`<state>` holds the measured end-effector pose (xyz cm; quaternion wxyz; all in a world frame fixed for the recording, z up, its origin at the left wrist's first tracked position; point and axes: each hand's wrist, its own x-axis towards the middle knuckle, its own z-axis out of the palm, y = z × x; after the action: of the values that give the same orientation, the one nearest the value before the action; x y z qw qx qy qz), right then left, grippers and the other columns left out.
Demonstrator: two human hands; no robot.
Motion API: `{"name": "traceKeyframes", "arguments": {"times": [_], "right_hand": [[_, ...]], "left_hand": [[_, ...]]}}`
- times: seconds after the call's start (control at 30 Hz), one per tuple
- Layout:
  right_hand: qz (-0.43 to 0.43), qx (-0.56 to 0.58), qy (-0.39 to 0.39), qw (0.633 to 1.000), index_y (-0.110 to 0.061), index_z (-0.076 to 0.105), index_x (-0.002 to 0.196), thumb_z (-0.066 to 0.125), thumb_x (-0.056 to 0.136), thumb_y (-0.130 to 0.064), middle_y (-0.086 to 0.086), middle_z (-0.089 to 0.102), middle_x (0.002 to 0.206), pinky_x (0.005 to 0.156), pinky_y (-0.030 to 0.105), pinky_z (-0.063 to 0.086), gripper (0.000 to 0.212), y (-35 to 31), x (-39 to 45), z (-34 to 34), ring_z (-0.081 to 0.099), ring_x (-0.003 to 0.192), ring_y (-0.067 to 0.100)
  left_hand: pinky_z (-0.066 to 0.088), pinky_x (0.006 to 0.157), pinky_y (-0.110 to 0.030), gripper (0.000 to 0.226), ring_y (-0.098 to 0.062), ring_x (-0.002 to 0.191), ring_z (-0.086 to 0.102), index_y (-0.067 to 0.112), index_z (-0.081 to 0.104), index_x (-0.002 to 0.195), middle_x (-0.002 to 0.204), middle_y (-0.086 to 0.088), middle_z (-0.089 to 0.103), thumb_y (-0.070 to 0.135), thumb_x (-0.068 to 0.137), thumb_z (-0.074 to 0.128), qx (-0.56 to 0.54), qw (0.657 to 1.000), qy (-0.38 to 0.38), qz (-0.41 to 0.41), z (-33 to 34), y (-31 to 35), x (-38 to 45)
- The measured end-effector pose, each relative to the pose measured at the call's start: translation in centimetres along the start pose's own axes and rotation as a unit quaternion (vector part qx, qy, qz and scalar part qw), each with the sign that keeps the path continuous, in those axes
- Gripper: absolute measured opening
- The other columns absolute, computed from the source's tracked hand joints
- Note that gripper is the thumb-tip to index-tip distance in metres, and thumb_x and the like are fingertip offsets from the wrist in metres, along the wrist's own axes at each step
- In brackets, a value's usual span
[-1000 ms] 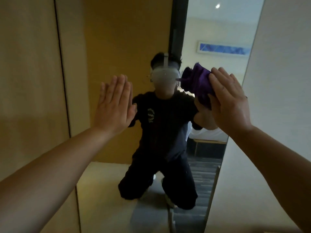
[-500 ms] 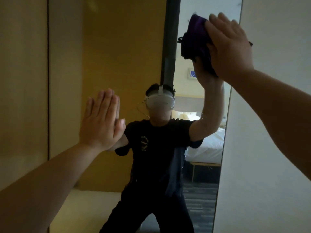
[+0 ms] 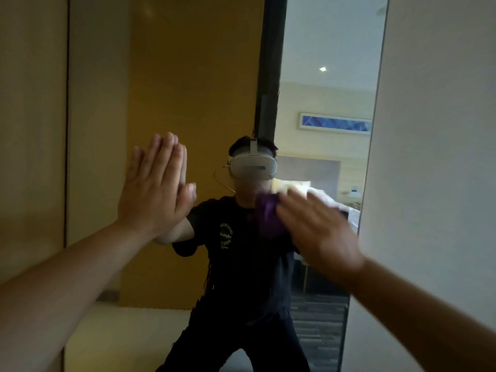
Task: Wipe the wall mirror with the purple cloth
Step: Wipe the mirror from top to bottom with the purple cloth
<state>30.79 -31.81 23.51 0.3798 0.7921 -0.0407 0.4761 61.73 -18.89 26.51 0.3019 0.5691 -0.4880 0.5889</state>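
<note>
The tall wall mirror fills the middle of the head view and reflects a kneeling person in dark clothes wearing a headset. My right hand presses the bunched purple cloth flat against the glass at mid-height; the hand is blurred by motion and covers the cloth's right part. My left hand lies flat on the mirror to the left, fingers together and pointing up, holding nothing.
A wooden panel borders the mirror on the left. A pale wall stands close on the right. The mirror's right side reflects a bedroom with a bed and a framed blue picture.
My right hand went up to the mirror's upper right with the cloth, then swept down to mid-height. My left hand stayed flat on the glass.
</note>
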Motion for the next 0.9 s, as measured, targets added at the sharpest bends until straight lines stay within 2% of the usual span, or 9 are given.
{"name": "traceKeyframes", "arguments": {"times": [0.17, 0.2, 0.27, 0.33, 0.37, 0.5, 0.63, 0.73, 0.9], "right_hand": [[-0.139, -0.032, -0.061, 0.988, -0.015, 0.057, 0.136, 0.05, 0.102, -0.019, 0.009, 0.047, 0.148, 0.115, 0.044, 0.034, 0.036, -7.2, -11.6, 3.3, 0.041, 0.14, 0.024], [-0.13, 0.064, -0.02, 0.989, -0.013, 0.049, 0.142, 0.044, 0.104, -0.025, 0.014, 0.043, 0.151, 0.117, 0.042, 0.029, 0.04, -7.0, -13.6, 4.6, 0.037, 0.142, 0.026], [-0.066, 0.385, -0.069, 0.918, -0.009, 0.042, 0.146, 0.036, 0.106, -0.038, 0.018, 0.038, 0.153, 0.119, 0.04, 0.023, 0.051, -8.5, -16.3, 5.8, 0.034, 0.143, 0.027], [-0.178, 0.05, -0.053, 0.981, -0.016, 0.052, 0.142, 0.036, 0.108, -0.034, 0.006, 0.044, 0.152, 0.117, 0.04, 0.028, 0.041, -8.6, -16.9, 3.6, 0.036, 0.143, 0.02], [-0.251, -0.03, -0.15, 0.956, -0.018, 0.056, 0.138, 0.039, 0.108, -0.026, 0.002, 0.046, 0.15, 0.114, 0.043, 0.033, 0.036, -8.8, -15.4, 2.1, 0.038, 0.142, 0.019], [-0.039, 0.069, -0.027, 0.996, -0.014, 0.055, 0.135, 0.052, 0.101, -0.013, 0.012, 0.056, 0.14, 0.106, 0.056, 0.042, 0.035, -4.8, -6.2, -1.4, 0.05, 0.132, 0.027], [0.056, -0.026, 0.059, 0.996, -0.005, 0.051, 0.134, 0.059, 0.095, -0.015, 0.018, 0.056, 0.13, 0.098, 0.05, 0.049, 0.041, 2.2, 6.5, -5.2, 0.055, 0.113, 0.031], [0.113, -0.08, 0.147, 0.979, -0.003, 0.055, 0.133, 0.046, 0.099, -0.017, 0.02, 0.057, 0.134, 0.1, 0.05, 0.048, 0.038, 7.0, 15.6, -7.8, 0.054, 0.122, 0.038], [0.135, -0.092, 0.058, 0.985, -0.013, 0.047, 0.141, 0.043, 0.101, -0.021, 0.011, 0.051, 0.14, 0.102, 0.031, 0.038, 0.041, 8.1, 21.8, -5.6, 0.048, 0.126, 0.028]], "left_hand": [[0.012, 0.122, -0.056, 0.073, -0.034, 0.152, 0.011, -0.002, 0.024, 0.153, 0.162, -0.021, 0.018, 0.047, 0.101, 0.013, -0.006, 1.0, -0.003, 0.004, 0.2, 0.0, -0.1], [0.012, 0.122, -0.056, 0.073, -0.034, 0.152, 0.011, -0.002, 0.024, 0.153, 0.162, -0.02, 0.018, 0.047, 0.101, 0.013, -0.007, 1.0, -0.005, 0.004, 0.1, 0.1, 0.0], [0.012, 0.122, -0.056, 0.073, -0.034, 0.152, 0.01, -0.001, 0.024, 0.154, 0.162, -0.02, 0.018, 0.048, 0.101, 0.011, -0.004, 1.0, -0.011, 0.003, 0.1, 0.0, 0.0], [0.012, 0.121, -0.057, 0.074, -0.033, 0.152, 0.009, 0.0, 0.023, 0.154, 0.163, -0.019, 0.017, 0.049, 0.101, 0.01, -0.003, 1.0, -0.015, 0.004, 0.2, -0.1, -0.1], [0.013, 0.121, -0.057, 0.074, -0.033, 0.152, 0.009, 0.0, 0.023, 0.154, 0.163, -0.019, 0.017, 0.049, 0.1, 0.01, -0.005, 1.0, -0.015, 0.004, 0.2, -0.1, -0.1], [0.011, 0.122, -0.056, 0.073, -0.033, 0.152, 0.009, 0.0, 0.023, 0.154, 0.163, -0.019, 0.017, 0.048, 0.1, 0.012, -0.011, 1.0, -0.006, 0.0, 0.1, -0.1, -0.1], [0.008, 0.123, -0.054, 0.071, -0.03, 0.153, 0.007, 0.002, 0.019, 0.155, 0.164, -0.017, 0.014, 0.047, 0.101, 0.015, -0.013, 1.0, 0.0, -0.005, 0.5, 0.0, 0.0], [0.012, 0.122, -0.056, 0.069, -0.031, 0.153, 0.008, 0.003, 0.021, 0.155, 0.164, -0.017, 0.015, 0.045, 0.101, 0.015, 0.005, 1.0, 0.01, -0.004, 1.4, 0.0, 0.0], [0.016, 0.12, -0.057, 0.069, -0.032, 0.152, 0.011, 0.001, 0.023, 0.155, 0.163, -0.018, 0.017, 0.044, 0.101, 0.018, 0.015, 1.0, 0.018, 0.011, 1.6, -0.3, -0.1]]}}
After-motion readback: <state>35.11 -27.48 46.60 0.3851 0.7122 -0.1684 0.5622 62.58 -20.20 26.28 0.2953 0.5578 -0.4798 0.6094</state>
